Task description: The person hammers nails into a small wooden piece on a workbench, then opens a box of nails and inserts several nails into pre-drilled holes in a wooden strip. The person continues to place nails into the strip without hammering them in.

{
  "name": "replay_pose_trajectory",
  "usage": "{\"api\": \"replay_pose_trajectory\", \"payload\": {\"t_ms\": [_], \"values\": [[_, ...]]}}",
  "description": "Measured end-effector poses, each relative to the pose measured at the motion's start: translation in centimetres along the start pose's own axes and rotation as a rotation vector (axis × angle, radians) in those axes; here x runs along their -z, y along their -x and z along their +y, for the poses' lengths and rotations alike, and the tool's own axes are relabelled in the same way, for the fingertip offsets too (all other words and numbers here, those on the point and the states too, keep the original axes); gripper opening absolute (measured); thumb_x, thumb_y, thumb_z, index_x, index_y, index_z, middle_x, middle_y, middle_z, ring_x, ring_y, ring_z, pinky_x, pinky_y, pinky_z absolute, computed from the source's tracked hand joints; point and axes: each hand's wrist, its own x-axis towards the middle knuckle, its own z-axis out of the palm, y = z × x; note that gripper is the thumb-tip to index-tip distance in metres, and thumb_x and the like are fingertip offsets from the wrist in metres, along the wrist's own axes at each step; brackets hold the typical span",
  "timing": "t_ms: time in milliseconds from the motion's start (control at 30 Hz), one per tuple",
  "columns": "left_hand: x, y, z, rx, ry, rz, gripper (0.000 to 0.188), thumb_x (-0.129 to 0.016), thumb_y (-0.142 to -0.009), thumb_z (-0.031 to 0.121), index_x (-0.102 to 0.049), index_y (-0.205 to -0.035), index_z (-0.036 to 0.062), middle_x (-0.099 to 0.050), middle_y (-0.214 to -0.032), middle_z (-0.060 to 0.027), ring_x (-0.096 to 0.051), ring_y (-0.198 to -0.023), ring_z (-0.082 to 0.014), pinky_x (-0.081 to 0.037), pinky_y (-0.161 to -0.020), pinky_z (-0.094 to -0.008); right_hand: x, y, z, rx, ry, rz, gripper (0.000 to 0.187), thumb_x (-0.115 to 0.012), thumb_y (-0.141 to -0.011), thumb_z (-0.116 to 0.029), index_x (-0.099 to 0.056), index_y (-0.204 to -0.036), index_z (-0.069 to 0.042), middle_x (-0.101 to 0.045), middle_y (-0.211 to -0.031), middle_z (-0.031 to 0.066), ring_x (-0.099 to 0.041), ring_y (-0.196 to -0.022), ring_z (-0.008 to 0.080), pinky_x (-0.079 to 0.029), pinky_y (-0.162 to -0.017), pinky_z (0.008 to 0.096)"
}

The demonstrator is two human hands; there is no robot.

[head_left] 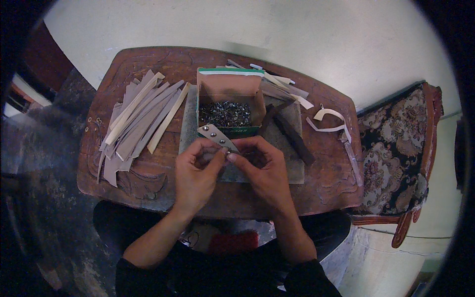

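Both hands met over the middle of the small wooden bench (148,185), working on one grey strip (216,135). The left hand (198,171) was closed around the strip's near end, thumb pressed against its edge, while the right hand (260,166) pinched the same end from the other side, fingertips drawn together. The strip stuck out from between the hands toward the far left, tilted, and carried three small round metal studs along its length. It hovered just above a grey mat (292,168) that covered the centre of the bench.

Directly beyond the hands sat an open cardboard box (228,86) with a green rim, filled with small shiny metal rivets (225,114). To the left of the box lay a loose fan of long grey and cream strips (136,119), overlapping one another. To the right of the box a dark bar-shaped tool (293,136) rested aslant on the mat, and further right a curled cream strip (330,121) lay on the bare wood. More strips (282,86) lay behind the box. A chair (396,153) with floral upholstery stood just beside the bench's right end.
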Motion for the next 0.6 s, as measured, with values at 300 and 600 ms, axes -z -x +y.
{"api": "replay_pose_trajectory", "payload": {"t_ms": [300, 600], "values": [[0.14, -0.10, 0.07, -0.002, -0.020, 0.002, 0.006, -0.065, -0.091, 0.003, -0.064, -0.094, -0.0024, -0.069, -0.088, -0.0057, -0.065, -0.080, -0.0093, -0.052, -0.070, -0.0233, 0.00, 0.16, 0.21, 0.056, 0.041, 0.024, 0.022, -0.075, -0.082, -0.005, -0.068, -0.103, -0.002, -0.069, -0.098, 0.0069, -0.064, -0.090, 0.0127, -0.050, -0.081, 0.0275], [0.10, -0.04, -0.17, 0.006, -0.054, 0.016, 0.005, -0.064, -0.090, 0.001, -0.065, -0.094, -0.0019, -0.069, -0.087, -0.0055, -0.064, -0.076, -0.0085, -0.051, -0.067, -0.0229, -0.05, 0.31, 0.23, 0.051, 0.043, 0.019, 0.020, -0.074, -0.082, -0.003, -0.069, -0.101, -0.001, -0.067, -0.096, 0.0075, -0.065, -0.090, 0.0141, -0.051, -0.080, 0.0272]]}}
